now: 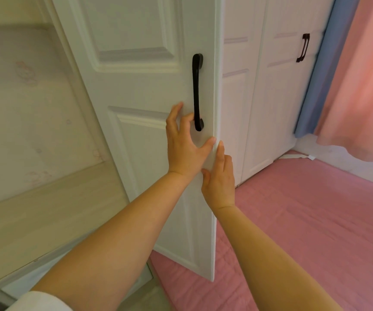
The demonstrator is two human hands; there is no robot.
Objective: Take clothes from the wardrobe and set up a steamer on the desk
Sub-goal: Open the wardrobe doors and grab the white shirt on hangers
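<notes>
A white panelled wardrobe door (pixel 136 90) stands partly swung out, its free edge facing me. A black bar handle (pixel 196 93) runs down it near that edge. My left hand (pixel 184 142) lies spread against the door face just left of the handle's lower end, one fingertip touching the handle and the thumb reaching the door edge. My right hand (pixel 219 180) holds the door edge just below, thumb on the front face and index finger straight up along the edge. No clothes or steamer are in view.
Further white wardrobe doors (pixel 270 97) with another black handle (pixel 302 48) stand shut behind. Blue (pixel 320 75) and pink curtains (pixel 360 86) hang at the right. A pink quilted surface (pixel 304 221) lies below. A pale wood-grain panel (pixel 24 131) fills the left.
</notes>
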